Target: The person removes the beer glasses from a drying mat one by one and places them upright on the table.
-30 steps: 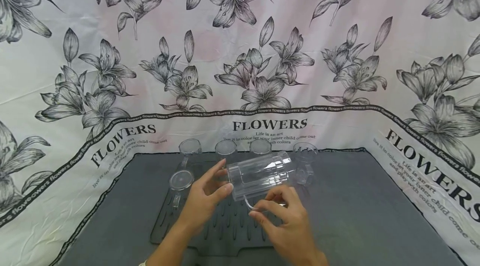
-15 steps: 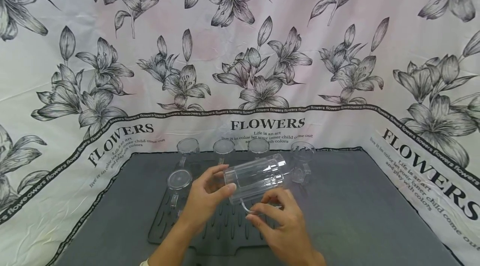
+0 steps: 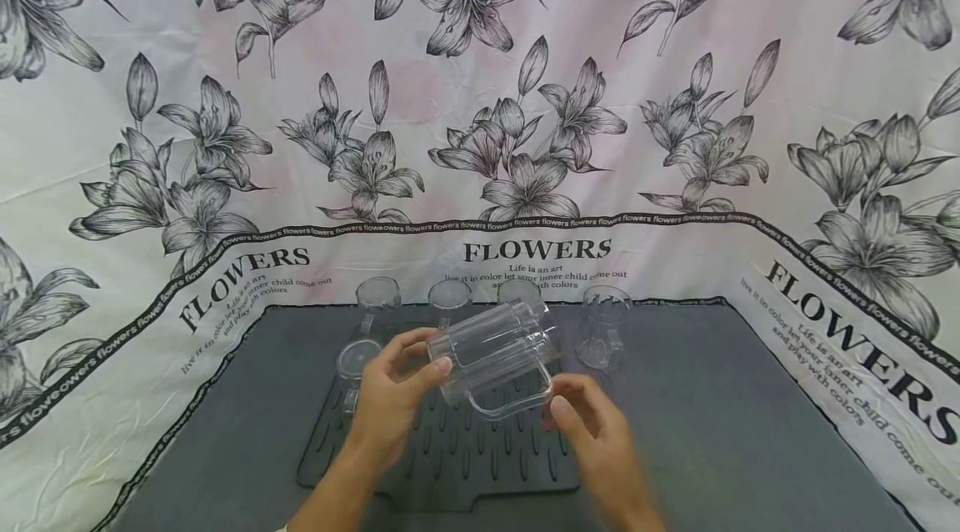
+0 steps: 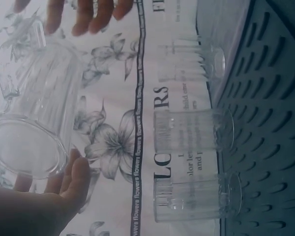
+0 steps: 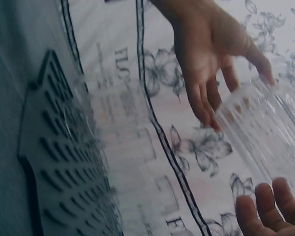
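Observation:
A clear ribbed mug [image 3: 495,344] lies tilted in the air over the dark drying mat [image 3: 442,474], its handle [image 3: 502,411] facing down toward me. My left hand [image 3: 393,394] grips one end, thumb on the near side and fingers behind. In the left wrist view that hand [image 4: 54,196] is around the thick round base of the mug [image 4: 44,103]. My right hand [image 3: 592,428] is at the other end, fingertips right at the handle's corner. Its fingers [image 5: 265,204] look extended beside the mug in the right wrist view.
Several clear mugs stand upside down on and around the mat: one [image 3: 358,361] at its left, others [image 3: 377,294] [image 3: 450,296] along the back. Another clear glass piece [image 3: 603,332] stands at the back right. A flower-printed cloth [image 3: 540,132] walls the grey table [image 3: 735,415].
The mug has shifted left and turned, so its handle now shows fully below it. My right hand has released its pinch on the handle and moved right.

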